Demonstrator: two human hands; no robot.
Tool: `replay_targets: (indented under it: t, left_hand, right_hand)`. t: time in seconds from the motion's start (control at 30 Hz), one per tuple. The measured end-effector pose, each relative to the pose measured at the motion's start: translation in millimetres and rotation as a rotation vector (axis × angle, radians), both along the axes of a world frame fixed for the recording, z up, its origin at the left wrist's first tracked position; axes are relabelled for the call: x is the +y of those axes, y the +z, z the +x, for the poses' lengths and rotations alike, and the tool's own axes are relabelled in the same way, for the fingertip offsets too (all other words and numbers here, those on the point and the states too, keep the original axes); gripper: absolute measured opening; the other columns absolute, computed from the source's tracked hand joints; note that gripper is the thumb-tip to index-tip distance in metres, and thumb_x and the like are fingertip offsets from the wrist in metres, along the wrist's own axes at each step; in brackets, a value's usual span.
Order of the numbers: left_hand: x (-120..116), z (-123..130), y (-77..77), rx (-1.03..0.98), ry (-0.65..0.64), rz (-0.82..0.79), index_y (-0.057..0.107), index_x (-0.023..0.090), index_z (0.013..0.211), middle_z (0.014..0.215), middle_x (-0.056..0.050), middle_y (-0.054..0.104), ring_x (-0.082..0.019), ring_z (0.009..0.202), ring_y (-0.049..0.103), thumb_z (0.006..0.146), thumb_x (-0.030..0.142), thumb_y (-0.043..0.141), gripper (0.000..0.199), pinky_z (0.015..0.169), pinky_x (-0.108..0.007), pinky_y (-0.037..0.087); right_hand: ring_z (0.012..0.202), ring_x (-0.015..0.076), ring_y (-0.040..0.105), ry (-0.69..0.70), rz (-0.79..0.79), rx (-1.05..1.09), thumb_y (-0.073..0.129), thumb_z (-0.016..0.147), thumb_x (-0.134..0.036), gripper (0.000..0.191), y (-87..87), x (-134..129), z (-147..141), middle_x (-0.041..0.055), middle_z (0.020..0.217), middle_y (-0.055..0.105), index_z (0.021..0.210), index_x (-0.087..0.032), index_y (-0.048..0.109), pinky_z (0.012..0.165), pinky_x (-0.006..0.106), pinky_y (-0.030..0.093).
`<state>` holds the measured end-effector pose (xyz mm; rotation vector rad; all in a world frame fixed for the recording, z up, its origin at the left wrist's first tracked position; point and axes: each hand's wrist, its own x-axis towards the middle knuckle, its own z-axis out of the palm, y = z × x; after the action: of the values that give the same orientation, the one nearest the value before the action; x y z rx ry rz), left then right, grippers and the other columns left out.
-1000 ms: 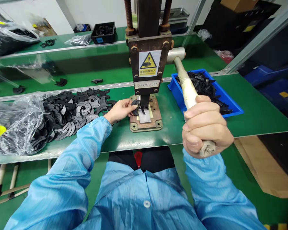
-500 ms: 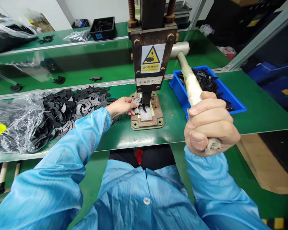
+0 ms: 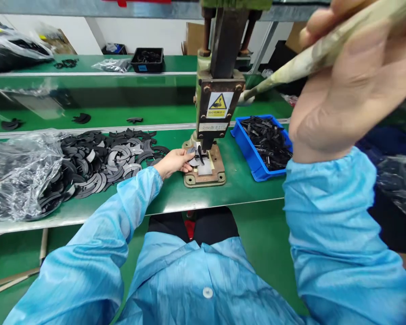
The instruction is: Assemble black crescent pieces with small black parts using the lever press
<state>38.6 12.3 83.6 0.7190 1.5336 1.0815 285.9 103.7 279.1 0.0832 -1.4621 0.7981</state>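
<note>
Between the fingers of my left hand [image 3: 175,162] is a curved black part [image 3: 191,155], held over the base plate [image 3: 219,174] of a hand press [image 3: 219,101]. The press ram [image 3: 207,142] stands above the part, with a gap under it. My right hand [image 3: 355,81] is raised high at the upper right, wrapped round the long, pale, tape-covered press lever [image 3: 297,65]. Motion blurs that hand a little. On the press front a yellow warning label [image 3: 218,103] shows.
Left of the press lies a pile of curved black parts [image 3: 104,158], spilling from a clear plastic bag [image 3: 23,176]. A blue bin [image 3: 257,174] of black pieces stands to the right. Behind, a black tray [image 3: 148,67] sits on the back shelf.
My right hand has swung the lever upward, and the press ram has risen off the part. My left hand still holds the curved part at the base plate.
</note>
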Motion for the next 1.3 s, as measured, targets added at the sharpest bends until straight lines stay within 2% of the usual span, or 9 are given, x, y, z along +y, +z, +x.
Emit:
replay_targets:
  t: [0.07,0.17,0.3,0.43,0.83,0.97,1.1,1.2,1.3]
  left_hand:
    - [-16.7,1.6,4.0,-0.006,0.006,0.086,0.060,0.020,0.083,0.064,-0.001,0.071,-0.012,0.055,0.071,0.086,0.051,0.092,0.045,0.052,-0.020,0.055]
    - [-49.0,4.6,13.4,-0.007,-0.051,0.213,0.059,0.021,0.083,0.063,-0.001,0.071,-0.014,0.054,0.070,0.082,0.061,0.092,0.052,0.050,-0.021,0.054]
    - [-85.7,17.6,27.0,-0.017,-0.131,0.289,0.060,0.022,0.084,0.065,-0.002,0.071,-0.016,0.054,0.071,0.082,0.069,0.088,0.055,0.051,-0.024,0.056]
    - [-104.0,35.8,31.3,-0.017,-0.167,0.287,0.061,0.022,0.082,0.063,-0.001,0.068,-0.016,0.053,0.069,0.081,0.070,0.088,0.055,0.049,-0.025,0.056]
    - [-108.6,38.2,32.4,-0.054,-0.231,0.166,0.056,0.020,0.077,0.054,0.002,0.061,-0.013,0.046,0.062,0.080,0.070,0.088,0.059,0.043,-0.021,0.047]
    - [-109.5,33.8,27.1,0.102,-0.196,0.198,0.058,0.020,0.083,0.060,0.001,0.062,-0.013,0.051,0.060,0.086,0.070,0.083,0.055,0.049,-0.024,0.046]
    - [-118.5,39.0,27.3,0.509,0.033,0.466,0.064,0.021,0.095,0.083,-0.002,0.065,-0.015,0.072,0.061,0.092,0.055,0.081,0.038,0.067,-0.029,0.051]
    - [-124.5,46.3,30.9,0.786,-0.062,0.606,0.066,0.021,0.086,0.085,-0.003,0.063,-0.019,0.084,0.059,0.097,0.043,0.077,0.026,0.080,-0.034,0.049]
    - [-126.1,52.1,32.8,0.807,-0.172,0.593,0.062,0.021,0.075,0.077,-0.002,0.057,-0.018,0.079,0.055,0.103,0.036,0.067,0.033,0.077,-0.035,0.044]
  right_hand:
    - [0.132,0.0171,0.073,-0.233,0.028,0.014,0.068,0.099,-0.031,0.039,-13.3,0.2,2.5,-0.0021,0.134,0.069,0.137,-0.027,0.068,0.107,0.038,0.054]
    - [0.106,0.0121,0.075,-0.474,-0.046,0.082,0.074,0.099,-0.041,0.032,-78.9,-11.9,7.5,0.0022,0.120,0.069,0.127,-0.027,0.072,0.099,0.031,0.062]
    - [0.084,0.0158,0.076,-0.217,-0.276,-0.423,0.082,0.092,-0.034,0.025,-179.9,-54.1,0.9,0.0019,0.095,0.075,0.114,-0.027,0.074,0.080,0.034,0.068]
    - [0.086,0.0186,0.077,-0.049,-0.369,-0.610,0.083,0.089,-0.045,0.028,-225.6,-93.8,-17.1,0.0013,0.098,0.078,0.111,-0.029,0.073,0.079,0.036,0.067]
    - [0.090,0.0168,0.074,-0.105,-0.234,-0.729,0.065,0.102,-0.039,0.017,-228.7,-114.0,-14.8,0.0036,0.100,0.078,0.109,-0.024,0.069,0.085,0.033,0.061]
    - [0.100,0.0204,0.074,-0.130,-0.060,-0.822,0.061,0.103,-0.033,0.016,-215.0,-105.6,-8.0,0.0070,0.106,0.080,0.112,-0.024,0.071,0.092,0.038,0.060]
    - [0.097,0.0210,0.072,-0.157,0.081,-0.881,0.059,0.104,-0.032,0.015,-212.1,-97.1,-3.6,0.0083,0.102,0.079,0.108,-0.023,0.070,0.091,0.040,0.059]
    - [0.095,0.0208,0.070,-0.185,0.150,-0.900,0.058,0.105,-0.033,0.015,-215.1,-94.0,-3.6,0.0089,0.101,0.078,0.107,-0.022,0.069,0.087,0.039,0.058]
    - [0.092,0.0209,0.069,-0.195,0.207,-0.910,0.057,0.105,-0.032,0.014,-216.0,-93.5,-3.5,0.0091,0.100,0.077,0.108,-0.022,0.067,0.083,0.038,0.058]
